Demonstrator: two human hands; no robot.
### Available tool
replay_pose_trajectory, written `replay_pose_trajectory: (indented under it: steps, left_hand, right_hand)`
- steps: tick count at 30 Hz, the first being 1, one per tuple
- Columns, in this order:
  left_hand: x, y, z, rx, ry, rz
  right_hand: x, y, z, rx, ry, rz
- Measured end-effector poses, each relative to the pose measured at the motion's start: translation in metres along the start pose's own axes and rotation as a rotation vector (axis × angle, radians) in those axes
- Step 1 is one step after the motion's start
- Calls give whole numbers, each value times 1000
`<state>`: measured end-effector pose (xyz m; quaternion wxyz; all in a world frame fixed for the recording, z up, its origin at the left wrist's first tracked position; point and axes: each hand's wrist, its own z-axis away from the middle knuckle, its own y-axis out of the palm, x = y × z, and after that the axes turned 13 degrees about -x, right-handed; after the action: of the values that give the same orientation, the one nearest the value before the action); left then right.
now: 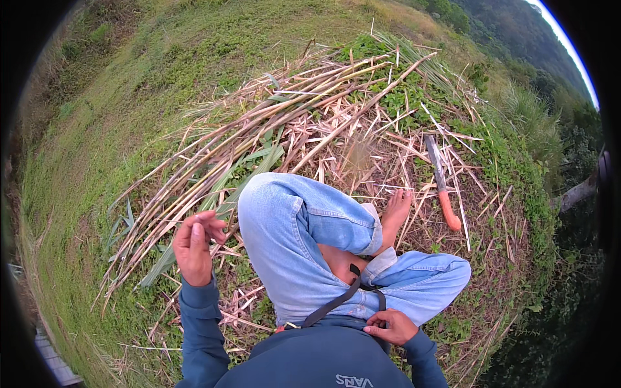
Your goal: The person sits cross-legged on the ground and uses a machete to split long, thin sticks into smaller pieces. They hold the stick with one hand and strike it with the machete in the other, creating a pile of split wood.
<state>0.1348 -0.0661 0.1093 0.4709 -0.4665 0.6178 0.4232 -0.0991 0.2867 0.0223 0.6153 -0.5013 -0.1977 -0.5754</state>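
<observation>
My left hand (pixel 196 249) is raised beside the lower ends of a pile of long cut stalks (pixel 213 152). Its fingers are loosely bent and apart, with nothing visible in them. My right hand (pixel 392 326) rests low in my lap, fingers loosely spread, near a black strap (pixel 333 305) that runs across my jeans (pixel 278 246). It seems to hold nothing, though its fingertips are partly hidden. A knife with a long blade and an orange handle (pixel 448 210) lies on the ground to the right of my bare foot (pixel 394 216), its blade pointing away.
Pale strips and shavings (pixel 330 149) litter the ground before me. One longer stalk (pixel 365 110) lies diagonally across them. Green long leaves (pixel 255 158) are mixed into the pile. Grass (pixel 129 116) slopes off to the left; bushes (pixel 537 123) and a branch (pixel 577 193) stand at the right.
</observation>
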Motion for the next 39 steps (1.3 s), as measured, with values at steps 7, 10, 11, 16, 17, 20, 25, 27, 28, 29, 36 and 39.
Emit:
replay_pose_trajectory:
  steps: [7,10,11,16,17,20,25,27,28,29,36,39]
  left_hand:
    - [266,-165,-25,57,-95,-1053]
    - [283,-148,-6,65,-142,-1231]
    - [281,-145,-6,40,-112,-1270]
    - [256,-141,4,177,-43,-1283]
    - [251,-143,7,211,-14,-1273]
    - [212,-122,28,163,-44,-1084]
    - [183,-88,59,367,16,-1244]
    - [138,-49,70,274,-54,-1154]
    - [133,-49,72,271,-9,-1114]
    - [128,-52,72,264,36,-1084]
    - [151,-6,-3,476,-145,-899]
    - [152,92,-35,477,66,-886]
  right_hand:
    - [5,-44,-37,-351,-19,139]
    - [0,-52,-28,-517,-21,149]
    - [-2,-52,-26,-558,-20,121]
    - [-18,-40,-8,-612,24,74]
    - [-19,-37,-4,-624,5,76]
    - [-22,-31,-3,-636,-16,16]
    - [-2,-41,-16,-632,-130,72]
    - [2,-44,-21,-643,-184,98]
    - [6,-45,-24,-643,-217,92]
    - [11,-48,-27,-636,-242,95]
    - [16,-65,-37,-592,-221,65]
    - [9,-67,-36,-575,-166,76]
